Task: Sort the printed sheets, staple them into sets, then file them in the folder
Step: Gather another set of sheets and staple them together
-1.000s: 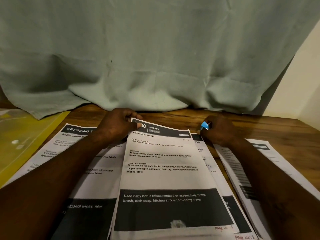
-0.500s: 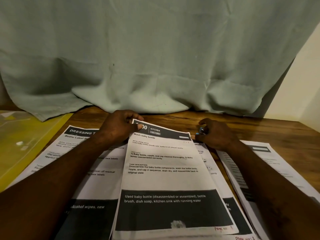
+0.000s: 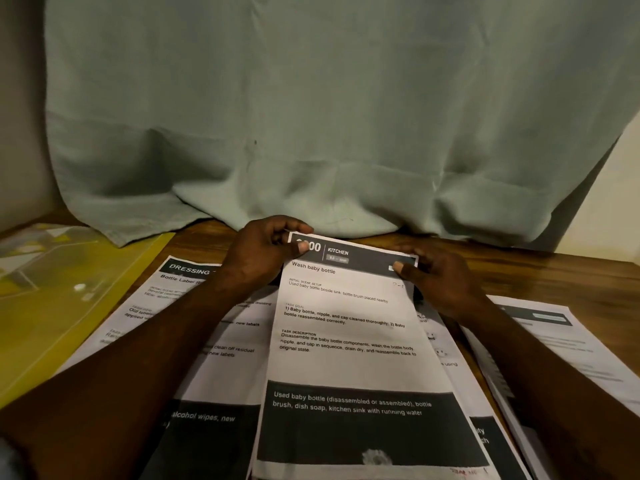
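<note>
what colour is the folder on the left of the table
Yellow: the folder shows best in the head view, the only one.

We see matt white paper in the top sheet point(image 3: 346, 341), its printed bands a flat dark grey. Under it we see a brown wooden table point(image 3: 554, 271), grained and faintly shiny. Behind hangs pale green cloth point(image 3: 311, 116), soft and creased. The yellow plastic folder point(image 3: 52, 306) looks glossy.

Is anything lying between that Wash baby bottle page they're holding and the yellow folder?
Yes: the Dressing sheet lies on the table between the Wash baby bottle page and the yellow folder, with the left forearm crossing above it. Nothing else visible intervenes.
</note>
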